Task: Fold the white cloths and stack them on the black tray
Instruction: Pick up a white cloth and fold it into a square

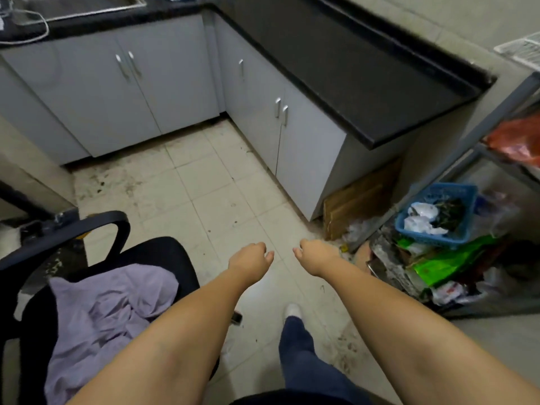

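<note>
A crumpled pale cloth (102,317) with a lilac tint lies on the seat of a black office chair (163,252) at the lower left. Both my arms reach forward over the tiled floor. My left hand (251,260) and my right hand (314,255) hang side by side, a small gap between them. Their fingers are loosely curled downward and hold nothing. The left hand is to the right of the cloth and clear of it. No black tray is in view.
Grey cabinets under a black countertop (350,68) form a corner ahead. At the right are a metal rack, a blue basket (432,238) of scraps, cardboard (359,200) and bags on the floor. My leg and white shoe (293,309) stand below the hands.
</note>
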`<action>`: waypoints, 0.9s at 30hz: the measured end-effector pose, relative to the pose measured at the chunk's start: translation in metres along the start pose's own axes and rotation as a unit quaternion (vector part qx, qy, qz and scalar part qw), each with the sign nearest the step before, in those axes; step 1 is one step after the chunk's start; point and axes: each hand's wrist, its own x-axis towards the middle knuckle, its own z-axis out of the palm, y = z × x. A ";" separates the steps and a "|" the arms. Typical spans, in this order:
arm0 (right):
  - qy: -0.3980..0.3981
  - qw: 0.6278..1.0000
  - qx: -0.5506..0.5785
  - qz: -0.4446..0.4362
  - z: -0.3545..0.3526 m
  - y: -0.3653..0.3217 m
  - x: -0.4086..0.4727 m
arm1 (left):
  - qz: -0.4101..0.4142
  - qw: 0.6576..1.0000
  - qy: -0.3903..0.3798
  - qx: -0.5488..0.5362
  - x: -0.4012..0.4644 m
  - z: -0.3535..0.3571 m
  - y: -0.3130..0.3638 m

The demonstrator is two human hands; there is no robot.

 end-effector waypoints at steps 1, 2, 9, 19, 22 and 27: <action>-0.008 1.000 -0.012 -0.006 -0.015 0.006 0.016 | -0.013 1.000 -0.004 -0.012 0.016 -0.008 0.005; -0.015 1.000 -0.022 -0.010 -0.031 0.012 0.032 | -0.025 0.999 -0.006 -0.025 0.032 -0.018 0.011; -0.026 0.997 -0.054 -0.046 -0.144 0.031 0.159 | -0.066 0.993 0.026 -0.091 0.135 -0.103 0.035; -0.021 0.994 -0.057 -0.092 -0.251 -0.035 0.347 | -0.113 0.988 0.054 -0.093 0.303 -0.220 -0.027; -0.009 0.996 -0.037 -0.081 -0.297 -0.058 0.406 | -0.103 0.990 0.046 -0.079 0.359 -0.278 -0.049; 0.007 0.999 0.005 -0.054 -0.379 -0.098 0.502 | -0.085 0.992 0.068 -0.057 0.461 -0.388 -0.079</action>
